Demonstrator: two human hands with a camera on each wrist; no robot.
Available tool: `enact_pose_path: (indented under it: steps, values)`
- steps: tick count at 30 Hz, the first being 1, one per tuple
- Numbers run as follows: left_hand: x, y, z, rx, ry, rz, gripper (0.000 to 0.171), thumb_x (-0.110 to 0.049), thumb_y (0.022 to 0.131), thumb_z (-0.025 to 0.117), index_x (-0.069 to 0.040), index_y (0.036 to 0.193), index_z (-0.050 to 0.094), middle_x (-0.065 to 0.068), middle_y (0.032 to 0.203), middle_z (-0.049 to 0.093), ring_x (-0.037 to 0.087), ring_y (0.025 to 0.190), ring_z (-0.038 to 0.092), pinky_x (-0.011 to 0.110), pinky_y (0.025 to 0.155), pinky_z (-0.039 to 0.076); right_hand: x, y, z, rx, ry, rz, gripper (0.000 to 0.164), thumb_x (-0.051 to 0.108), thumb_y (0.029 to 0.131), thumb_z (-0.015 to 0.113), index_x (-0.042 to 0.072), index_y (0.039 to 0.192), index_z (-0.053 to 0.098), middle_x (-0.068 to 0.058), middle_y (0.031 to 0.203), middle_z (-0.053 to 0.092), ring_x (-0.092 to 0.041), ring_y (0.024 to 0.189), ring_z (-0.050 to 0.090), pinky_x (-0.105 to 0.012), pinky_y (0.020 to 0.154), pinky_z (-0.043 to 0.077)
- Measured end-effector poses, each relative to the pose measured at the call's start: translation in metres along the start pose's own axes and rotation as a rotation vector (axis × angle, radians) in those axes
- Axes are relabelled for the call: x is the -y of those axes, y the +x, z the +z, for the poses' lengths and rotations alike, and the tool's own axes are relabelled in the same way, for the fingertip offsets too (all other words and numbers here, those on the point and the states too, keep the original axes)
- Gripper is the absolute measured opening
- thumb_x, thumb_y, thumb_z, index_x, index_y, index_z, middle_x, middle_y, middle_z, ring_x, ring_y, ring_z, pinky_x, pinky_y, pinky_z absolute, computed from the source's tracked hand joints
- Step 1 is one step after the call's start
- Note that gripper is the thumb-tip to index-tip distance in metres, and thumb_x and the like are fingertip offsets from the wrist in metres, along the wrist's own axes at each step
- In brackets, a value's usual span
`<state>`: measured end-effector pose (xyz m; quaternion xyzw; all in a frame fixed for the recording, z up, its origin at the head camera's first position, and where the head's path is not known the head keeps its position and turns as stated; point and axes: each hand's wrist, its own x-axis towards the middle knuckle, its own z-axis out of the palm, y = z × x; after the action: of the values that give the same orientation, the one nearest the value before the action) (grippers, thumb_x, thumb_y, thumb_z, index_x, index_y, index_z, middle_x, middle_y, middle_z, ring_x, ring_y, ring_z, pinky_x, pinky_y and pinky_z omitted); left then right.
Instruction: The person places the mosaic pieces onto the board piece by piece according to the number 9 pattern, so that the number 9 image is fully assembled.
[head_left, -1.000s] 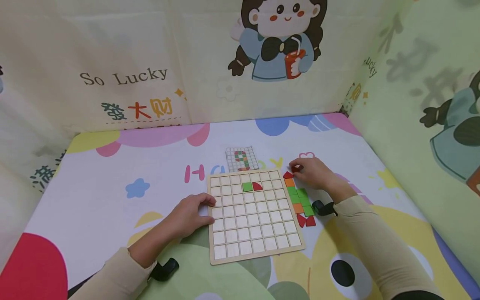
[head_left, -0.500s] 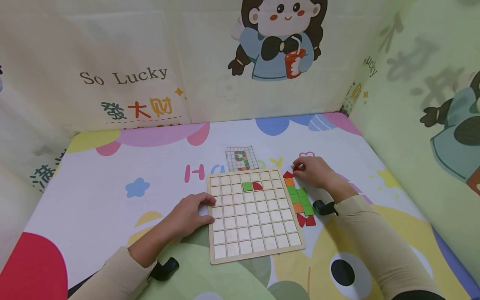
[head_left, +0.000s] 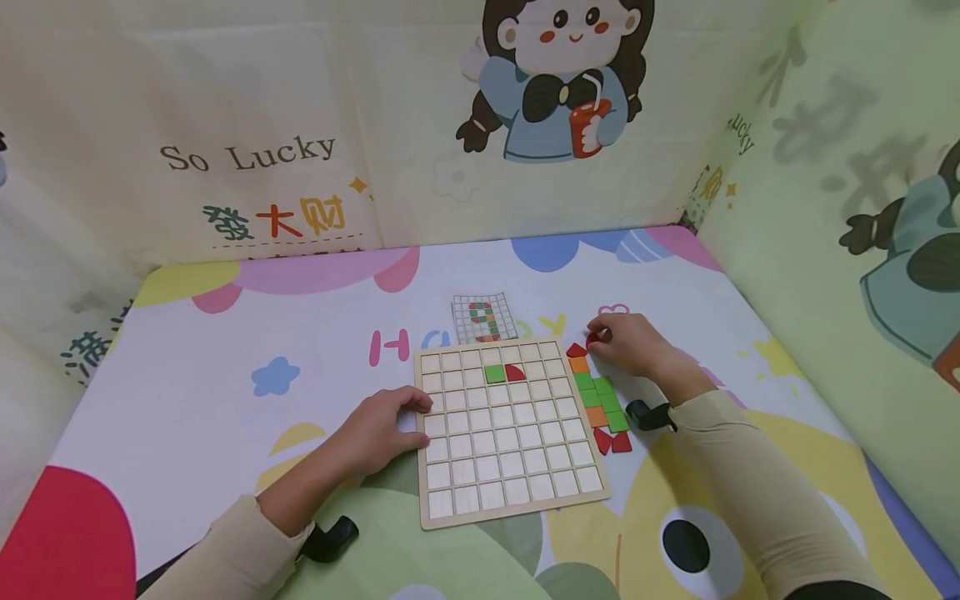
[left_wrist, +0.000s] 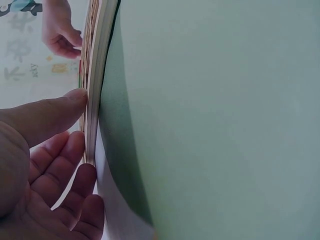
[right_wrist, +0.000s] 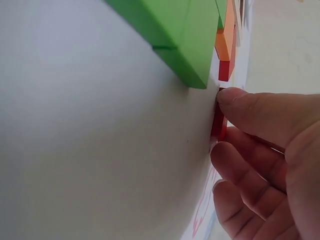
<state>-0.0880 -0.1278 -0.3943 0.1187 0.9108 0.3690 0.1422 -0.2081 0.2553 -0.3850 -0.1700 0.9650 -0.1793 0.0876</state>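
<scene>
A wooden grid board (head_left: 487, 433) lies on the table, with one green square tile (head_left: 495, 374) and one red quarter-round tile (head_left: 514, 372) in its cells. At its left rim rests my left hand (head_left: 382, 429), thumb and fingertips touching the edge with a gap between them. Off the board's upper right corner, my right hand (head_left: 630, 343) pinches a small red tile (right_wrist: 218, 120) between thumb and fingers, low over the table. The fingers hide most of that tile's outline.
Beside the board's right edge lie several green tiles (head_left: 600, 392), an orange tile (head_left: 579, 364) and red tiles (head_left: 622, 442). A pattern card (head_left: 483, 317) with a coloured figure lies beyond the board. Printed fabric walls (head_left: 300, 100) stand behind and at the sides.
My right hand has shifted slightly to the right, away from the board's corner, with the red tile between its fingers. The left hand and the board have stayed in place.
</scene>
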Motion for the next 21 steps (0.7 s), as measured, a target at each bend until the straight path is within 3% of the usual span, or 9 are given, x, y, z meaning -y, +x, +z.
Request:
enact_pose_path:
  steps: [21]
  values:
    - [-0.0006, -0.0009, 0.0009, 0.0, -0.002, -0.011, 0.036, -0.012, 0.083, 0.082, -0.011, 0.116, 0.066, -0.004, 0.107, 0.064, 0.024, 0.109, 0.055, 0.044, 0.098, 0.046, -0.0021, 0.0011, 0.0005, 0.01, -0.096, -0.014, 0.031, 0.013, 0.093, 0.068, -0.004, 0.119, 0.067, -0.017, 0.108, 0.069, -0.033, 0.098, 0.063, -0.051, 0.094, 0.049]
